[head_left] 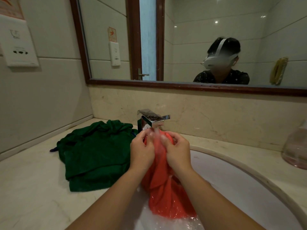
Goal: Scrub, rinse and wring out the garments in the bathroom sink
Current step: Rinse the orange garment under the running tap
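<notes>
Nearest the camera, 2 bare forearms reach over the white oval ceramic sink [235, 178], where foamy water lies around the lower folds of a soaked orange-red cloth garment [167, 195]. The garment rises from the water in a loose column to the hands, its top bunched right under the spout. The left hand [142, 151] grips the bunch from the left with curled fingers; the right hand [178, 151] pinches and clutches it from the right, knuckles nearly meeting, with suds on the fingertips. Water runs from the square chrome faucet [153, 120] straight onto the gathered part.

Judging by how it hangs, the garment is soft, limp and heavy with water, and the soap will make it slippery. A pinch at an edge would let it slide, so it is best taken in full fistfuls, 1 hand near each end of a gathered rope, for wringing.

To the left, on the beige marble countertop [29, 188], a dark green crumpled garment [96, 151] lies beside the sink, touching neither hand. At the far right stands a pink translucent bottle [296, 150]. Behind everything hangs a brown wood-framed mirror [191, 86].
</notes>
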